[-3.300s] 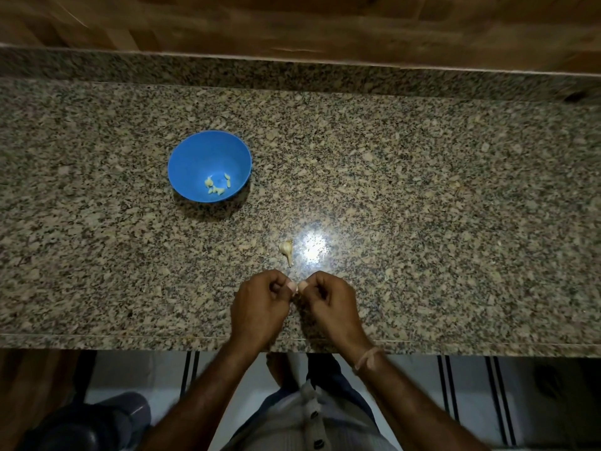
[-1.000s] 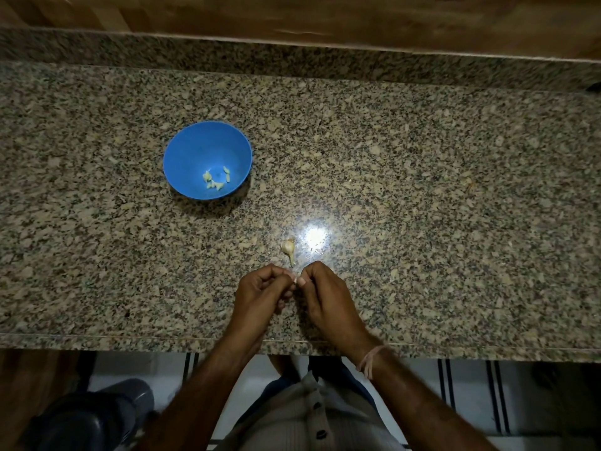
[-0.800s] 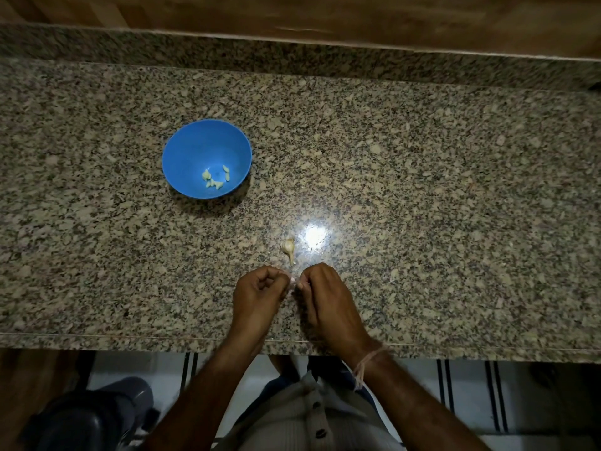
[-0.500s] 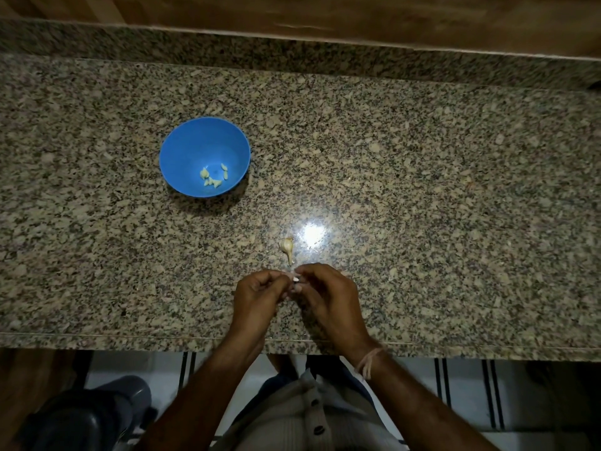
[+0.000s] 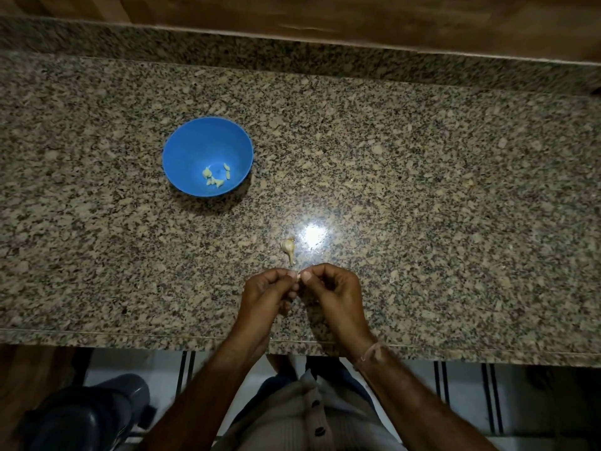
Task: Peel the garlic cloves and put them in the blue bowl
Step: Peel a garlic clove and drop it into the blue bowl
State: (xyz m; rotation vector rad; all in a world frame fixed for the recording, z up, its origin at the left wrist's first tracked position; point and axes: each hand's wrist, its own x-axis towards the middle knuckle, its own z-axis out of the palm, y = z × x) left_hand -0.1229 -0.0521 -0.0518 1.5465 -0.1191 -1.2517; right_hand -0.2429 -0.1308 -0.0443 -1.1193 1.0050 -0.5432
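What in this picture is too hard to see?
1. Head view: the held clove is mostly covered by the left hand and right hand; peeled or not, unclear.
2. Head view: the garlic pieces in the blue bowl are too small to count.
3. Head view: the dark object at bottom left is dim and cut by the edge.

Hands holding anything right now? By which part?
Left hand and right hand both pinch a small pale garlic clove at their fingertips, from opposite sides; it is mostly hidden, so the exact part cannot be told.
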